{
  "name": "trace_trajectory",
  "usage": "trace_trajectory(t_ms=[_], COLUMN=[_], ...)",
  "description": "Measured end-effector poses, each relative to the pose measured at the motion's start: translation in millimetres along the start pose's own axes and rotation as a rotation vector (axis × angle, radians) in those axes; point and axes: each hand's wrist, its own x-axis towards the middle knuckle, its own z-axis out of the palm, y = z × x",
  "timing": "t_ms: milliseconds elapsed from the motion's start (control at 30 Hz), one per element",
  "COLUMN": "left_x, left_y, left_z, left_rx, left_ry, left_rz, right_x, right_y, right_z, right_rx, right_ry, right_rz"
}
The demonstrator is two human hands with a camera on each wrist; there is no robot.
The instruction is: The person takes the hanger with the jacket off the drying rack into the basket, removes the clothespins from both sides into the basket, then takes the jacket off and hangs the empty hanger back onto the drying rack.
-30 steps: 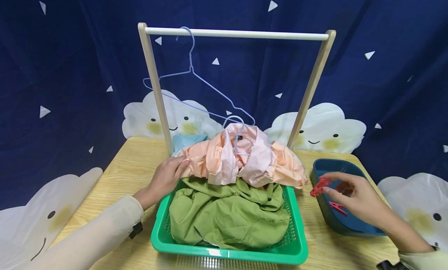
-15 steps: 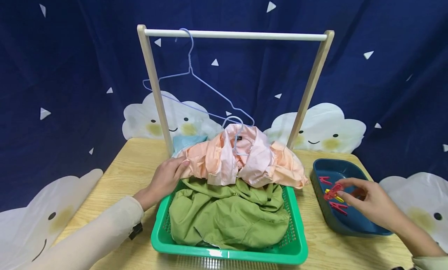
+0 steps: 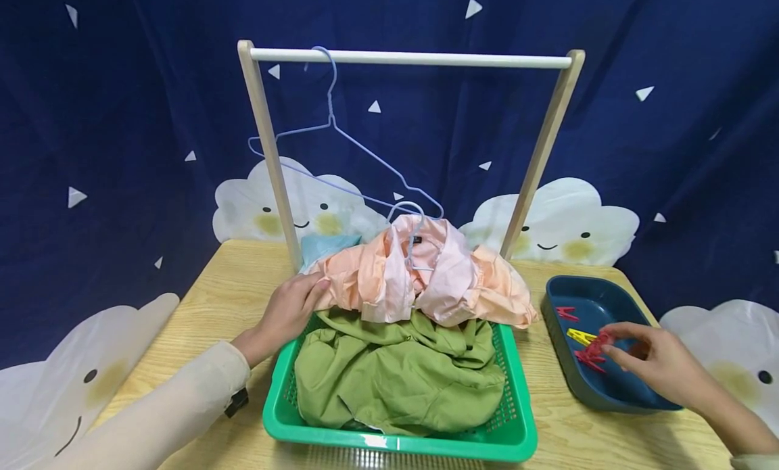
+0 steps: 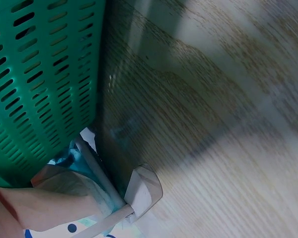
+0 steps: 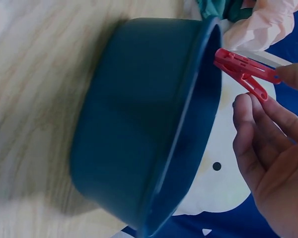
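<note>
In the head view my right hand (image 3: 660, 362) pinches a red clothespin (image 5: 246, 69) by its handle ends, over the dark blue basin (image 5: 134, 109). Inside the basin lie a yellow clothespin (image 3: 580, 336) and a red one (image 3: 567, 313), with more red right beneath the held clothespin. My left hand (image 3: 288, 312) grips the left sleeve of a pink and peach shirt (image 3: 376, 275), thumb on top and the other fingertips hidden. This shirt lies across the back of a green basket (image 3: 398, 444), with a pale hanger (image 3: 406, 207) through its collar.
Olive-green cloth (image 3: 398, 375) fills the basket. Behind it stands a wooden rack with a white bar (image 3: 438, 59), from which an empty lilac hanger (image 3: 365, 142) hangs at the left. Light blue cloth (image 3: 325, 245) lies by the rack's left post. Everything stands on a wooden table (image 3: 234, 280).
My right hand has moved right and down with the red clothespin, from the basin's left rim to over its inside. The left hand and the shirt have stayed in place.
</note>
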Motion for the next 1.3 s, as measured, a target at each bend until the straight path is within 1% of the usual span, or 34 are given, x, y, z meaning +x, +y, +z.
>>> trace_trajectory(t_ms=[167, 300, 367, 533, 733, 867, 1033, 1100, 1167, 1233, 1300], left_x=[0.1, 0.4, 0.4, 0.2, 0.8, 1.0, 1.1, 1.2, 0.8, 0.7, 0.5], left_y=[0.5, -0.7, -0.7, -0.5, -0.6, -1.3, -1.4, -1.5, -1.3, -1.3, -1.6], left_z=[-0.4, 0.7, 1.0, 0.8, -0.1, 0.3, 0.3, 0.2, 0.3, 0.6, 1.1], left_rx=[-0.005, 0.001, 0.001, -0.003, -0.002, -0.001, 0.000, -0.001, -0.003, -0.006, -0.008], left_ry=[0.005, 0.009, 0.006, -0.006, -0.010, -0.006, -0.002, -0.002, -0.001, 0.000, 0.001], left_rz=[0.004, 0.004, 0.000, -0.014, -0.016, -0.014, -0.008, -0.007, -0.010, -0.013, -0.013], right_x=[-4, -6, -8, -10, -10, -10, -10, -10, -10, -9, -9], right_y=[9, 16, 20, 31, 42, 49, 58, 61, 63, 65, 66], right_z=[5.4, 10.1, 12.2, 16.1, 16.6, 16.0, 13.9, 12.6, 10.7, 8.8, 6.8], right_rx=[-0.012, -0.046, -0.060, -0.045, -0.040, -0.043, -0.045, -0.058, -0.081, -0.127, -0.174], right_ry=[-0.013, -0.041, -0.067, -0.139, -0.190, -0.199, -0.179, -0.172, -0.182, -0.203, -0.242], right_rz=[-0.011, 0.003, 0.005, -0.052, -0.095, -0.123, -0.163, -0.176, -0.179, -0.156, -0.125])
